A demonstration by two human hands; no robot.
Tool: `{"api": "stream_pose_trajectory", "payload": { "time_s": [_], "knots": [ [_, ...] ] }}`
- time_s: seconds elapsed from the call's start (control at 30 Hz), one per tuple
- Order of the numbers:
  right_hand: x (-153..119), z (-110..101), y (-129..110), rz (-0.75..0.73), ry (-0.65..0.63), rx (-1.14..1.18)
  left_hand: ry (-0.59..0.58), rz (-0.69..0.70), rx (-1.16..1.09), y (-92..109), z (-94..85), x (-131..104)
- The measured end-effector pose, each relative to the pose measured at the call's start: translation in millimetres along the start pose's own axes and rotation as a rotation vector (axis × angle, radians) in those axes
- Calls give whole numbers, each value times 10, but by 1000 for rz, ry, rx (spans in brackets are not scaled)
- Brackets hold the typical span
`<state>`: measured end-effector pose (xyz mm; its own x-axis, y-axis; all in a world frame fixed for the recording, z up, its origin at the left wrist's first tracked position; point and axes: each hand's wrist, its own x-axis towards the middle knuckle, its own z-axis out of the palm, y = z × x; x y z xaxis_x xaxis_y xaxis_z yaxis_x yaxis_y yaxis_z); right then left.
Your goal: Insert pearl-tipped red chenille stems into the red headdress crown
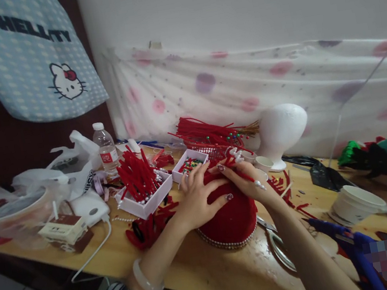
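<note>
A round red velvet cap (pixel 232 223) sits on the table in front of me, its lower edge trimmed with a string of pearls. Across its left and top side lies my left hand (pixel 200 196), fingers spread and touching the fabric. My right hand (pixel 242 179) is bent over the cap's far right side, closed around a red pipe cleaner stem (pixel 254 182) whose pearl-tipped end sticks out. Beyond the fingers, a cluster of white beads (pixel 235 154) shows at the cap's far edge. Where the stem meets the cap is hidden by my hands.
Left stand a box of red pipe cleaner stems (pixel 138 180), a bead box (pixel 182 164) and a water bottle (pixel 104 148). Behind is a white foam head (pixel 284 131). Scissors (pixel 267 224), tape (pixel 280 249), a blue glue gun (pixel 357 246) and a white cup (pixel 355 201) lie right.
</note>
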<state>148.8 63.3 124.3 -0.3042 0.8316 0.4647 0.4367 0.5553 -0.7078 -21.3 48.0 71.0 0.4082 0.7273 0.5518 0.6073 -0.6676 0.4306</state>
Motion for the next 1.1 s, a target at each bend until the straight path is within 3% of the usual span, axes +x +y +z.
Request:
{"api": "stream_pose_trajectory", "payload": {
  "time_s": [0.27,0.4,0.5,0.67,0.8,0.93,1.03,1.1],
  "knots": [
    [-66,-13,-27,-99,-58,-165,23,14,6,7,6,-14],
    [-29,-100,-65,-91,-100,-111,15,16,6,14,-39,-5],
    [-34,-179,-27,-43,-51,-57,27,16,-40,31,-95,-31],
    [-178,-239,111,42,125,158,266,-17,-245,14,-169,-119],
    [-291,-218,170,-2,272,91,446,-238,-546,-12,-224,-132],
    [-239,-197,162,-27,316,-35,408,-411,-828,2,-264,-85],
    [-135,-183,140,-31,309,-61,346,-356,-792,39,-242,-59],
    [-81,-166,133,-26,304,-86,299,-227,-644,72,-209,-56]
  ]
}}
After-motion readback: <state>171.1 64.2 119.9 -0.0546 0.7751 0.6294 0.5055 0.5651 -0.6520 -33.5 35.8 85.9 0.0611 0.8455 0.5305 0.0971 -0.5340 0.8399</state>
